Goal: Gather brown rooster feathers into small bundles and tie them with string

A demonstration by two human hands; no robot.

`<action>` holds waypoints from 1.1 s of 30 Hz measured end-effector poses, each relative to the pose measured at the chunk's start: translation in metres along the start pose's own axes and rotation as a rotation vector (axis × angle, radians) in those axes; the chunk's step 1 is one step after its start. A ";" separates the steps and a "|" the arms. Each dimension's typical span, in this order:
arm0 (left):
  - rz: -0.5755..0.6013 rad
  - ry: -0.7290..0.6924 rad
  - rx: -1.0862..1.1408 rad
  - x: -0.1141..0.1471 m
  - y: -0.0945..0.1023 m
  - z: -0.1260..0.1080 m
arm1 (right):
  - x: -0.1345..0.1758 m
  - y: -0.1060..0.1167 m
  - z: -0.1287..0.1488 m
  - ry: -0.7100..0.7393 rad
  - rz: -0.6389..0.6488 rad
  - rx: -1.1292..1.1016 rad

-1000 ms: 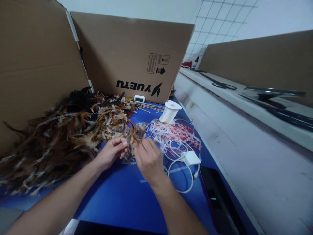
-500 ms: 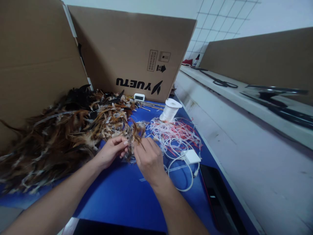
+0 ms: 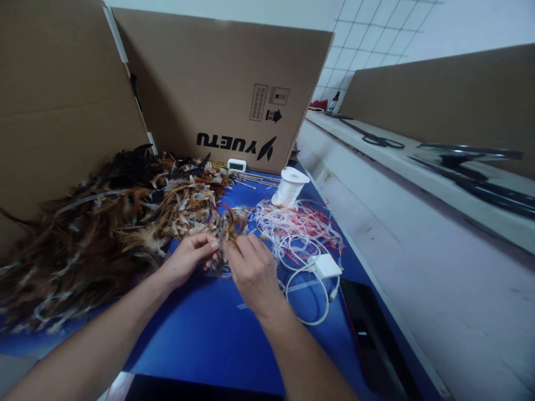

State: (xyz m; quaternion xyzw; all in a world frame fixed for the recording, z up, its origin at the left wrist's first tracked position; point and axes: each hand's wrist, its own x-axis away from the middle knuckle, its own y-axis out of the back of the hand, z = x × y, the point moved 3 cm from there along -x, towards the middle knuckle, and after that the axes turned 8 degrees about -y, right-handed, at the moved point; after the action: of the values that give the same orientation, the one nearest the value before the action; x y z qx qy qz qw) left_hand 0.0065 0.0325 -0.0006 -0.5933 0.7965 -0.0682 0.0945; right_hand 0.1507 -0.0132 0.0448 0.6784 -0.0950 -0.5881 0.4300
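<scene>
My left hand is closed in a pinch on small brown feathers, at the front edge of a bunch. My right hand, also closed, pinches at the same small bunch of feathers from the right; its fingertips are partly hidden behind the knuckles. The hands are close together just above the blue table. To their left spreads a large heap of brown, black and pale feathers. Right of them lies a tangle of white and red ribbon strips, with a white spool standing behind it.
A white charger with its looped cable lies at the right, near a black phone. Behind stand cardboard panels, a small digital display and thin sticks. Scissors rest on the ledge along the right.
Both hands stay at the bunch of feathers with almost the same grip. The right hand has shifted very slightly left, along with a small shift of the whole view.
</scene>
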 end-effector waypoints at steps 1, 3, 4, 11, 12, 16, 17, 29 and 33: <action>0.009 -0.002 -0.014 0.000 0.001 0.001 | 0.000 0.000 0.000 0.004 0.004 0.003; 0.023 -0.006 -0.040 -0.001 0.002 0.002 | -0.001 0.000 0.000 0.009 0.005 0.003; 0.028 -0.009 -0.049 -0.001 0.003 0.003 | -0.001 0.000 -0.001 0.011 0.004 -0.001; 0.028 0.007 -0.034 -0.001 0.004 0.004 | -0.001 0.000 0.001 0.035 -0.008 -0.037; 0.025 0.013 -0.022 -0.001 0.004 0.003 | -0.001 0.000 0.001 0.035 -0.010 -0.036; 0.014 0.023 0.049 0.000 0.004 -0.001 | -0.002 0.004 -0.002 0.031 -0.044 -0.054; 0.005 0.019 0.070 0.001 0.004 -0.003 | -0.003 0.006 -0.004 0.022 -0.063 -0.063; -0.010 -0.054 0.131 0.004 0.013 -0.014 | -0.005 0.011 -0.043 -0.343 -0.259 -0.316; -0.010 -0.081 0.117 0.006 0.017 -0.017 | -0.005 0.004 -0.048 -0.483 -0.203 -0.483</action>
State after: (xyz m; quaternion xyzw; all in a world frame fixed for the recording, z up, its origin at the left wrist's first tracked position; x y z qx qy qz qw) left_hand -0.0150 0.0321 0.0116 -0.5930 0.7837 -0.0911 0.1610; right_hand 0.1931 0.0102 0.0477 0.4047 0.0159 -0.7766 0.4826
